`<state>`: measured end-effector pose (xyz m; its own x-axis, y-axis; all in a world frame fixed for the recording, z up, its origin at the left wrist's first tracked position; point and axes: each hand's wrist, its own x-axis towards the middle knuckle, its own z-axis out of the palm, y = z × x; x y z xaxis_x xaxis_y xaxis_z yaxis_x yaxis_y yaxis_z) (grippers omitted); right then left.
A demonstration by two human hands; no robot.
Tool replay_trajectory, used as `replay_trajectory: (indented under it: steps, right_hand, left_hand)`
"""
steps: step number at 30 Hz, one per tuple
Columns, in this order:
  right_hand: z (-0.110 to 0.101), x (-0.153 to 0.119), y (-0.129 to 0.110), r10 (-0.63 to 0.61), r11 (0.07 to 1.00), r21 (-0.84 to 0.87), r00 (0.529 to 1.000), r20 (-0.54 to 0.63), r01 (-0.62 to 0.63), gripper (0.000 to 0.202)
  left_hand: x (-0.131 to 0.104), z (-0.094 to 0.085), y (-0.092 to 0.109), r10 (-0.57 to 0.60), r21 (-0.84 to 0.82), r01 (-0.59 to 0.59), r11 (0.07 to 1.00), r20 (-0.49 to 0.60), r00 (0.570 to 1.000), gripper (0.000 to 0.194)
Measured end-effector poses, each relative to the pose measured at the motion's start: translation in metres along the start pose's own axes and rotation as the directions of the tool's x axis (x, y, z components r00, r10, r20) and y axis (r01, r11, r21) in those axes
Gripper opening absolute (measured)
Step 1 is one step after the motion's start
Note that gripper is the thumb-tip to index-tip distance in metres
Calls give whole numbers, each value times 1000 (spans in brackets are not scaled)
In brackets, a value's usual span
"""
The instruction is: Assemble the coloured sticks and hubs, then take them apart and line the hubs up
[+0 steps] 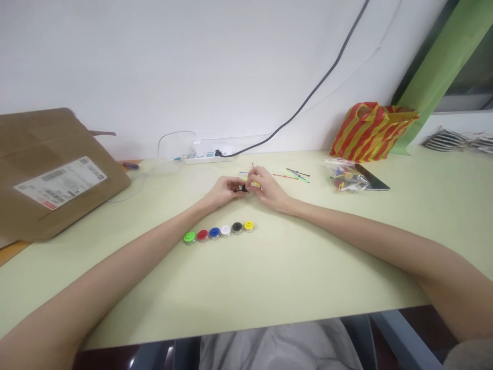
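Note:
Both hands meet near the middle of the table. My left hand is closed on a small black piece. My right hand is beside it, its fingertips pinched together at the same black piece. A bit of yellow shows under the right fingers. Nearer me lies a row of round pieces on clear bases: green, red, blue, white, black and yellow. Thin coloured sticks lie just beyond and right of the hands.
A cardboard box stands at the left. Against the wall is a power strip with a black cable. To the right are a clear bag of small parts, a dark tablet and a striped bag.

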<state>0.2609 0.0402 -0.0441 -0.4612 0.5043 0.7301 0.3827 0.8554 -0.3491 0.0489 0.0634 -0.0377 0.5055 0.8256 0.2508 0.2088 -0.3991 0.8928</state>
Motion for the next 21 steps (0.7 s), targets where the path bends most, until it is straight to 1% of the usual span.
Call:
replay_trajectory:
  steps: [7, 13, 18, 21]
  right_hand:
    - [-2, 0, 0, 23, 999, 40, 1000, -5, -23, 14]
    - [-1, 0, 0, 1, 998, 61, 999, -34, 1, 12]
    - [0, -1, 0, -32, 997, 67, 999, -8, 32, 11]
    - [0, -1, 1, -32, 998, 53, 999, -10, 33, 11]
  left_hand:
    - [-1, 2, 3, 44, 51, -43, 998, -19, 999, 27]
    - [-3, 4, 8, 34, 53, -34, 998, -10, 999, 26]
    - [-4, 4, 11, 50, 65, -51, 997, 17, 999, 25]
    - [-3, 4, 10, 62, 67, -63, 996, 12, 998, 24]
